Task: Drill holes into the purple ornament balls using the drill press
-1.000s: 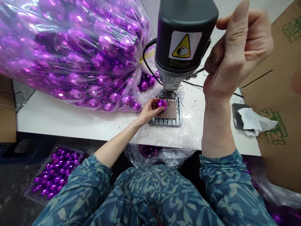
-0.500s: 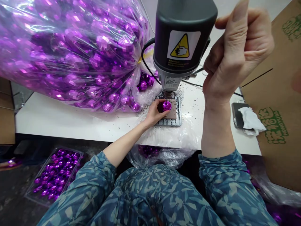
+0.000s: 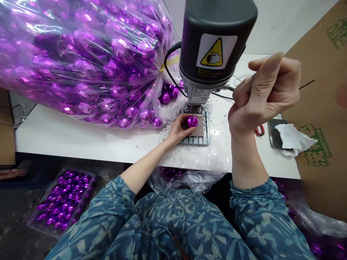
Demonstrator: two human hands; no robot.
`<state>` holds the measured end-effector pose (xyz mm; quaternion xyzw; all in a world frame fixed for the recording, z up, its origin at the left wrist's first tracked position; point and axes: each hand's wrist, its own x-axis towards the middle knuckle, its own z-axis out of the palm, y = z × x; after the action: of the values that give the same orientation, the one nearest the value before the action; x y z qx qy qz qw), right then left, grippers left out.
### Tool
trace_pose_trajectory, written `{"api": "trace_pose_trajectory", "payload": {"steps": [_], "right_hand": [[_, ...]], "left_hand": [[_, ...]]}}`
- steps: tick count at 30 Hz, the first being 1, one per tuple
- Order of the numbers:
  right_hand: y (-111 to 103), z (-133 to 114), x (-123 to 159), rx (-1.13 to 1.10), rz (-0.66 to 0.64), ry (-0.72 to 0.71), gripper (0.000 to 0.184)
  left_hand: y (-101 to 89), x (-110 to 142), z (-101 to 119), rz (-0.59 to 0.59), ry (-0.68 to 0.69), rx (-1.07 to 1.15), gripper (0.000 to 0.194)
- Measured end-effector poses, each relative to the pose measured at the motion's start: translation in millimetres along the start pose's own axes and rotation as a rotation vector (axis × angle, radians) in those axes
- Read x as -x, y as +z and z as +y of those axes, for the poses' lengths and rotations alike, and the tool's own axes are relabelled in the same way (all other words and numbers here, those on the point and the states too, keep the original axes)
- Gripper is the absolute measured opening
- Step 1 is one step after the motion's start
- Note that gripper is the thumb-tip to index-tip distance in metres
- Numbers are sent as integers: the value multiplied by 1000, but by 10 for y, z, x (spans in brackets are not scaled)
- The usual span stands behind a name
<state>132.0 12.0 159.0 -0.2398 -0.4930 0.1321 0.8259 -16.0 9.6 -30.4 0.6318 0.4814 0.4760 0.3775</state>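
Note:
My left hand (image 3: pixel 179 128) pinches a shiny purple ball (image 3: pixel 192 121) between thumb and fingers. The ball rests on a small brown board (image 3: pixel 200 130) over the slotted metal base (image 3: pixel 207 139) of a bench drill press (image 3: pixel 217 43). Directly above the ball, the drill bit reaches down to its top; whether it has entered cannot be told. My right hand (image 3: pixel 267 94) is raised to the right of the motor housing, fingers curled round the drill press lever (image 3: pixel 230 87), most of which the hand hides. Dark shavings lie round the base.
A big clear bag (image 3: pixel 89 65) of purple faceted balls fills the left back. A clear tray (image 3: pixel 65 198) of purple balls sits low left, with another person's blurred limb (image 3: pixel 12 173) beyond it. At right are a phone (image 3: pixel 275 135), white tissue (image 3: pixel 295 138), red-handled tool (image 3: pixel 259 130) and carton (image 3: pixel 320 108).
My right hand has come down and slightly left, uncovering the red-handled tool. My left hand and the purple ball stay in place. The other person's limb at far left has shifted.

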Motion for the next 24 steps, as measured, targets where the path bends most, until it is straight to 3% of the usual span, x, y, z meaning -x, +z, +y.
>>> {"api": "trace_pose_trajectory", "payload": {"steps": [4, 10, 16, 24], "right_hand": [[-89, 73, 108, 4, -2, 7, 39], [-137, 190, 168, 13, 30, -90, 37], [-279, 321, 254, -4, -74, -179, 24], [-427, 546, 341, 30, -137, -341, 24]], "left_hand": [[4, -3, -21, -2, 20, 28, 58], [-12, 11, -1, -17, 18, 54, 59], [6, 4, -56, -1, 70, 65, 58], [3, 1, -86, 8, 102, 20, 56]]}}
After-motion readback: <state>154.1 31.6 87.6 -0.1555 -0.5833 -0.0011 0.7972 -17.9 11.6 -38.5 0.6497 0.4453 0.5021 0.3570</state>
